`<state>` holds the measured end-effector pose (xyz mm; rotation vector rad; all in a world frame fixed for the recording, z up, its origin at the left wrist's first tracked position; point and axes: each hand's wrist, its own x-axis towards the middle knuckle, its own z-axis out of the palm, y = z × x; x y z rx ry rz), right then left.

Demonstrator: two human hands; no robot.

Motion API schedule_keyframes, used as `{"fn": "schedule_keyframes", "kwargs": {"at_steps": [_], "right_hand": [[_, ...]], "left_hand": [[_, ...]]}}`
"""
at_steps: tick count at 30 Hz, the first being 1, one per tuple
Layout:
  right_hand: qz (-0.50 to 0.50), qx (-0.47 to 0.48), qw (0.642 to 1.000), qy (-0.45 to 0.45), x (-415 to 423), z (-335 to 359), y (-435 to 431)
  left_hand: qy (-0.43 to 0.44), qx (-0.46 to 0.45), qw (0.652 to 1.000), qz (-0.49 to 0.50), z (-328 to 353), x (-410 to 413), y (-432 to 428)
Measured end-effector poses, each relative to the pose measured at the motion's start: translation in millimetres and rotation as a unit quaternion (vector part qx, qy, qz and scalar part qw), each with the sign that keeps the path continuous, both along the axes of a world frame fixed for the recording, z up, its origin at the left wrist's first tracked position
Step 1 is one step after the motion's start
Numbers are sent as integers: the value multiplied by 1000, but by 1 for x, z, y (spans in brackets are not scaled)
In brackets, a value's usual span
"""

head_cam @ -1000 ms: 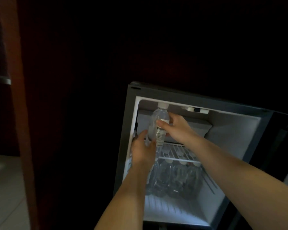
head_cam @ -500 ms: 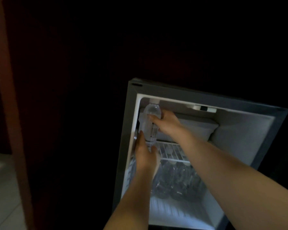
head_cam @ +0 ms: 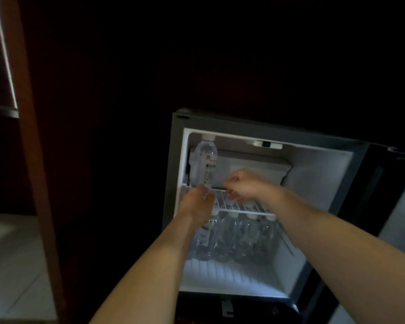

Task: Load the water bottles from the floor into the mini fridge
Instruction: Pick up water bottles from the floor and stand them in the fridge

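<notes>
The mini fridge (head_cam: 176, 160) stands open and lit inside. A clear water bottle (head_cam: 205, 164) with a white cap stands upright at the left end of the wire shelf (head_cam: 243, 210), its cap close to the fridge ceiling. My left hand (head_cam: 195, 203) is at the bottle's base, its fingers curled round the bottom. My right hand (head_cam: 244, 185) hovers over the shelf to the right of the bottle, loosely curled, blurred and holding nothing. Several more water bottles (head_cam: 230, 237) stand in a row under the shelf.
A white freezer box (head_cam: 255, 167) fills the fridge's upper back. The fridge door (head_cam: 398, 206) hangs open at the right. A dark wooden cabinet post (head_cam: 33, 160) rises on the left, with pale floor tiles (head_cam: 9, 265) beyond it.
The bottle has been set upright on the shelf's left end. My right hand has let go of it and drawn back to the right. My left hand stays at its base.
</notes>
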<state>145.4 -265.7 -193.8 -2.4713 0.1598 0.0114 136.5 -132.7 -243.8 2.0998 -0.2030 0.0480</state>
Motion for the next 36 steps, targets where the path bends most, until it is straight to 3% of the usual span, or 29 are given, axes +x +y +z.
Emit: {"fn": "schedule_keyframes", "kwargs": {"at_steps": [6,10,13,19,29,36], "right_hand": [[52,-112,985,123,-53,3,-31],[60,-159,974,151,-95,8,-47],[58,-175,968,170,-125,11,-58],[44,-179,968,172,-185,12,-94],[-18,-151,974,167,-318,24,-178],[-69,-167,970,161,-421,23,-232]], "left_hand": [[125,155,968,-150,12,-25,5],[119,313,921,-198,23,-56,3],[89,380,883,-262,36,-86,-17],[9,438,831,-342,53,-139,-62],[-7,423,792,-440,67,-233,-157],[-67,465,739,-483,56,-318,-223]]}}
